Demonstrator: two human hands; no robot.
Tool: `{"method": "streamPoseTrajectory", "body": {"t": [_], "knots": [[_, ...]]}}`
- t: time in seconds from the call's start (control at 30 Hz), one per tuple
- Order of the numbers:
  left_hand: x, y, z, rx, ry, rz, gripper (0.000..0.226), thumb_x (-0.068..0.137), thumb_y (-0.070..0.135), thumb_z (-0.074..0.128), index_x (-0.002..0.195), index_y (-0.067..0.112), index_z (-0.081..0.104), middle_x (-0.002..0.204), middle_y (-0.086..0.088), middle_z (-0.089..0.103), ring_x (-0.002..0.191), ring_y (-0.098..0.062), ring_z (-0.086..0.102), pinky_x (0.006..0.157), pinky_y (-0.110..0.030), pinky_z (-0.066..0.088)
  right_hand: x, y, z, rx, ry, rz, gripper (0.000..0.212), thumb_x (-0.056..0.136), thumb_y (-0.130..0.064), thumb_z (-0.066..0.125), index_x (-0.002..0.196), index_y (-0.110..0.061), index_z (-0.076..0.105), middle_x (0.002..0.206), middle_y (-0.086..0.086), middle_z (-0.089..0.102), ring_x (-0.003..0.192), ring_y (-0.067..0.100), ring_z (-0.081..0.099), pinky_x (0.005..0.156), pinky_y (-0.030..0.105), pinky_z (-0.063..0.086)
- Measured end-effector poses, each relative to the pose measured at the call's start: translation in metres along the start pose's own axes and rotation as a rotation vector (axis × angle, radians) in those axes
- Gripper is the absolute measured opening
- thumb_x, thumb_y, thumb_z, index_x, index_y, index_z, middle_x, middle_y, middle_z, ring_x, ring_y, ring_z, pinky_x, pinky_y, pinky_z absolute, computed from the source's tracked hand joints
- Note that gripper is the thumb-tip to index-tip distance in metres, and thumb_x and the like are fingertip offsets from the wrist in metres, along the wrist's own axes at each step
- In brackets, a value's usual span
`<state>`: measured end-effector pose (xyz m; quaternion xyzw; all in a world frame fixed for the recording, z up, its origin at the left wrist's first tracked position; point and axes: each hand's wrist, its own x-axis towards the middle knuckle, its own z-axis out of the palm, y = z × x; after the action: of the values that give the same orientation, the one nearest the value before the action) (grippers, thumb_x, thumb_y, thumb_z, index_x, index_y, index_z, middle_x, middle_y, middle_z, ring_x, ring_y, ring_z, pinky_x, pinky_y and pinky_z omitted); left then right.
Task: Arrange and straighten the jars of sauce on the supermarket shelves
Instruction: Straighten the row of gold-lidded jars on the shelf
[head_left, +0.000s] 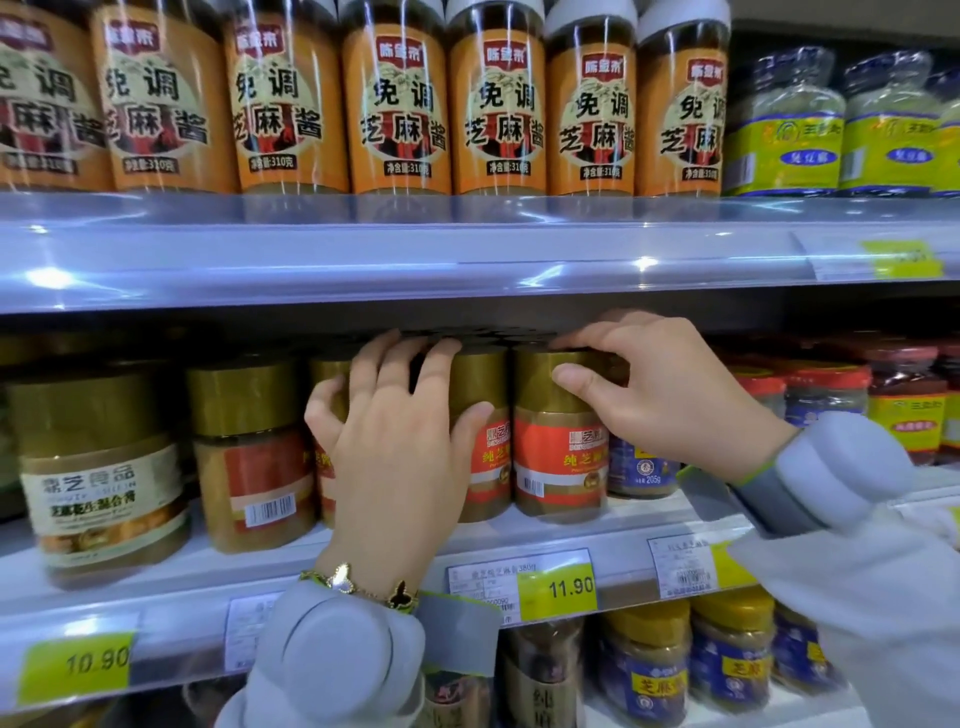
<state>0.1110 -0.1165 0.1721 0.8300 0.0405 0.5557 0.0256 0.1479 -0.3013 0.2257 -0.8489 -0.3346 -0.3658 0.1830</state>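
On the middle shelf (363, 545) stand gold-lidded sauce jars with red labels. My left hand (400, 436) grips one such jar (480, 415), fingers curled over its lid and thumb on its right side; most of that jar is hidden behind the hand. Beside it on the right, my right hand (660, 395) holds the gold lid of another red-label jar (561, 452), thumb on the lid's front and fingers over the top. Another red-label jar (254, 457) stands further left with its barcode turned forward.
A larger jar with a cream label (104, 467) stands at the far left. Tall orange-label sesame paste bottles (395, 104) line the upper shelf. Blue-label jars (639, 467) and red-lidded jars (826, 395) sit to the right. More jars (649, 665) fill the lower shelf.
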Motion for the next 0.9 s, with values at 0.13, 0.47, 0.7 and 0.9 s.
{"method": "streamPoseTrajectory", "body": {"t": [0.13,0.47,0.7,0.9], "knots": [[0.000,0.000,-0.002,0.027,-0.029,-0.039,0.048,0.079,0.051,0.047,0.121,0.029,0.055,0.126,-0.007,0.057,0.127,-0.031,0.037,0.092,-0.046,0.016,0.002,0.002,0.000,-0.017,-0.020,-0.004,0.042,0.086,-0.049,0.049,0.116,-0.023,0.063,0.112,0.004,0.065,0.109,0.022,0.054,0.092,0.034,0.043],[0.002,-0.018,-0.006,-0.045,-0.021,0.002,0.056,0.080,0.049,0.056,0.127,0.019,0.051,0.121,-0.004,0.062,0.120,-0.022,0.041,0.092,-0.046,0.024,0.023,-0.026,0.010,-0.038,-0.179,-0.157,0.043,0.095,-0.044,0.038,0.132,-0.024,0.048,0.132,-0.001,0.056,0.123,0.020,0.047,0.100,0.037,0.040],[0.003,-0.026,-0.007,-0.101,-0.030,0.052,0.053,0.075,0.036,0.071,0.124,0.021,0.055,0.120,-0.002,0.063,0.120,-0.019,0.042,0.091,-0.039,0.018,0.034,-0.027,0.013,-0.064,-0.200,-0.122,0.036,0.092,-0.035,0.049,0.127,-0.027,0.053,0.129,-0.004,0.058,0.122,0.020,0.047,0.099,0.032,0.041],[0.002,-0.027,-0.005,-0.122,-0.041,0.070,0.055,0.077,0.035,0.067,0.129,0.021,0.052,0.123,0.000,0.062,0.125,-0.018,0.040,0.093,-0.039,0.016,0.035,-0.030,0.014,-0.015,-0.133,-0.101,0.031,0.088,-0.038,0.056,0.117,-0.028,0.062,0.120,-0.006,0.064,0.113,0.015,0.054,0.093,0.028,0.043]]}}
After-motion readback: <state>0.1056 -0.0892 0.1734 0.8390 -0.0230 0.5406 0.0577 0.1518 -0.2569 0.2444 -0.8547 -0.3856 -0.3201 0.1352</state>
